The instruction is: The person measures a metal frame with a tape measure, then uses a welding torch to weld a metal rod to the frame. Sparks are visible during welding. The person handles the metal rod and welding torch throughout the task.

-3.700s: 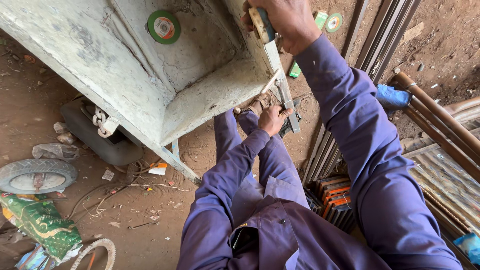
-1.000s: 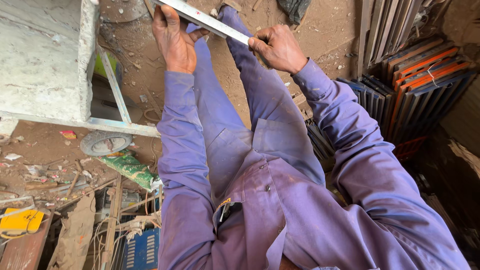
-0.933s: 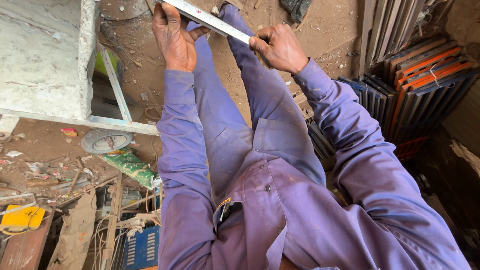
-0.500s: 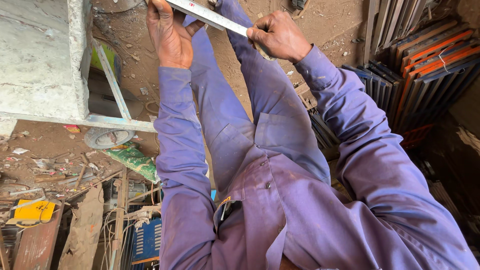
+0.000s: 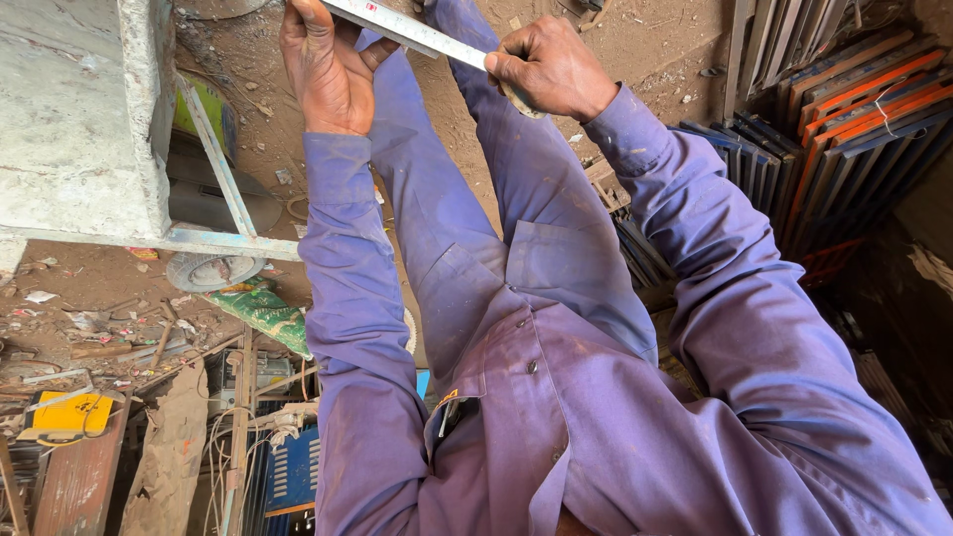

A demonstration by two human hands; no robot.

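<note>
steel ruler (image 5: 407, 30) – one – gripped by left hand (image 5: 323, 69), right hand (image 5: 551, 69)

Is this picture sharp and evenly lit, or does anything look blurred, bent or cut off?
Head view: even daylight with no hard shadows or glare; the left hand, right hand and metal strip between them are sharp, though the strip runs out of the top edge; the wide lens stretches the purple sleeves toward the corners; the rack of orange and dark panels at right sits in dimmer shade.

purple overalls (image 5: 556, 397), silver steel ruler (image 5: 407, 30) — orange-and-blue stacked frames (image 5: 844, 109).
</note>
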